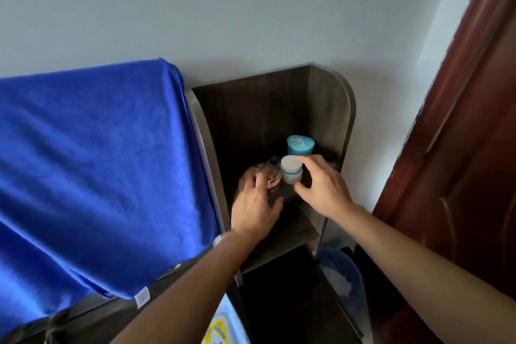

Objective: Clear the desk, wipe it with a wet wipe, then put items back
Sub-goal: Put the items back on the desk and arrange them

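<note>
On the dark wooden shelf (296, 229) stand three small things. A clear glass jar (269, 179) with a gold band is on the left, and my left hand (255, 207) curls round it. A small white cream jar (291, 169) with a teal band stands in the middle. My right hand (324, 186) has its thumb and fingers on either side of this jar. Behind them, against the shelf's right wall, stands a teal tube (300, 145) upside down on its cap.
A blue towel (92, 165) drapes over the furniture on the left. A dark red door (463, 126) rises on the right. A blue waste bin (342, 276) sits on the floor below the shelf. A blue and yellow pack (223, 327) shows at the bottom edge.
</note>
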### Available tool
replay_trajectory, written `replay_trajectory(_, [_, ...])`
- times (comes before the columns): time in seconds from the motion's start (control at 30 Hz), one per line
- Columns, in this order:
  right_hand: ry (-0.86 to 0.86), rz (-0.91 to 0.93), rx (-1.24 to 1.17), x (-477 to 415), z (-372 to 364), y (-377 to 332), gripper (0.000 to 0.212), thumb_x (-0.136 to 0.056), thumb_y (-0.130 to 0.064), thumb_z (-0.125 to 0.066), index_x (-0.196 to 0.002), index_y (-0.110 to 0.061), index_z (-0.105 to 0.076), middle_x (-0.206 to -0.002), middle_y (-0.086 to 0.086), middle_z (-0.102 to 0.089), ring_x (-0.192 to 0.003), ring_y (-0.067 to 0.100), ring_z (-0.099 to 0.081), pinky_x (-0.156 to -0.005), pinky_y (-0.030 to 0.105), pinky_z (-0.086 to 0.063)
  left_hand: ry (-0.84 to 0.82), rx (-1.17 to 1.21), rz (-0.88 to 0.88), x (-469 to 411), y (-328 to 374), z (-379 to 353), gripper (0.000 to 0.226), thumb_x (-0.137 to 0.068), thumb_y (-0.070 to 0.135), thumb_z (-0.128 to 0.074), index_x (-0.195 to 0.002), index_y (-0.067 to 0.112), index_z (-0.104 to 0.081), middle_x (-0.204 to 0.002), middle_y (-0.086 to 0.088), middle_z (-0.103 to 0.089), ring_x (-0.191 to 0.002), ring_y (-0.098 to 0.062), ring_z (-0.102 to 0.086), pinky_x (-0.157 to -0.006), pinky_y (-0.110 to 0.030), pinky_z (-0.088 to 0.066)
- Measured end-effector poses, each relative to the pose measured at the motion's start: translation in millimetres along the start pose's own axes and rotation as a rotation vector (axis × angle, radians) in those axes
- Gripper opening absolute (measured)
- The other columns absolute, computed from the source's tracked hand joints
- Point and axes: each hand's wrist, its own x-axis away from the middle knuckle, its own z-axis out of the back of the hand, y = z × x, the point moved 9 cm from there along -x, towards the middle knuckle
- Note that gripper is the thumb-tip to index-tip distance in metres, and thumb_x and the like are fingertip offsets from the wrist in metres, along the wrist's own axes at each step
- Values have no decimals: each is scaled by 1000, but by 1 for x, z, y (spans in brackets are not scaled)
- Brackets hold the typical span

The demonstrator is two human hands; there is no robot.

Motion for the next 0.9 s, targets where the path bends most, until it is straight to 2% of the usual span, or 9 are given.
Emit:
replay_trajectory(0.1, [-57, -3, -55, -11, -18, 14, 60, -75, -23, -73, -130, -15, -50, -127, 7, -54, -115, 26, -54, -90, 41, -51, -32, 67, 70, -14, -10, -12, 73, -82, 32, -66, -143, 18, -28, -149, -10, -23, -135, -26, -30, -109, -34, -30])
replay_trajectory(0.3, [-48, 20, -194, -21, -31, 24, 55, -74, -26, -75, -124, -16, -55, -117, 5, -61, -107, 23, -60, -87, 37, -51, 52, 187, 133, -25, -23, -21, 69, -75, 26, -74, -135, 17, -42, -131, -6, -43, -119, -20, -48, -98, -23, -37])
replay_trajectory(0.43, [-19, -55, -247, -23, -26, 29, 55, -69, -27, -76, -120, -19, -56, -113, 3, -62, -102, 22, -60, -82, 28, -46, 124, 228, 129, -21, -17, -12, 67, -67, 20, -77, -127, 18, -48, -121, -4, -47, -110, -20, -52, -93, -23, -42])
replay_trajectory(0.5, [9, -62, -268, -20, -18, 27, 57, -66, -28, -77, -118, -20, -56, -110, 2, -62, -99, 21, -60, -79, 25, -44, 145, 240, 103, -12, -11, -6, 66, -66, 21, -77, -126, 20, -48, -119, -3, -48, -106, -20, -54, -91, -26, -46])
replay_trajectory(0.6, [38, -26, -314, -8, -6, 18, 59, -64, -30, -76, -117, -19, -53, -112, 4, -59, -98, 21, -59, -79, 34, -52, 162, 237, 34, 13, -1, 7, 63, -67, 26, -75, -123, 23, -46, -115, -1, -47, -104, -20, -53, -88, -36, -49])
replay_trajectory(0.67, [67, -24, -342, 5, 0, 11, 59, -63, -35, -71, -117, -20, -53, -112, 2, -59, -97, 18, -59, -76, 39, -54, 173, 244, 10, 38, 2, 19, 61, -67, 28, -74, -121, 25, -45, -114, 0, -45, -104, -20, -52, -87, -38, -49])
replay_trajectory(0.73, [98, -27, -357, 24, 4, 0, 58, -61, -33, -69, -116, -20, -54, -112, 0, -60, -98, 13, -58, -79, 31, -53, 175, 251, 5, 69, 0, 31, 61, -67, 27, -74, -121, 26, -44, -115, 1, -44, -105, -20, -52, -87, -37, -49])
replay_trajectory(0.83, [88, 0, -392, 59, 1, -29, 58, -62, -27, -70, -117, -17, -55, -112, 0, -59, -95, 3, -54, -75, 7, -44, 155, 254, 26, 124, -20, 45, 62, -67, 25, -73, -122, 26, -44, -117, 0, -44, -105, -21, -52, -89, -36, -49])
replay_trajectory(0.9, [57, 17, -416, 83, -8, -51, 57, -64, -32, -69, -117, -17, -55, -111, -1, -59, -93, 3, -54, -71, 9, -45, 146, 228, 56, 164, -42, 54, 61, -67, 25, -73, -121, 26, -44, -116, 1, -45, -104, -21, -53, -88, -36, -49])
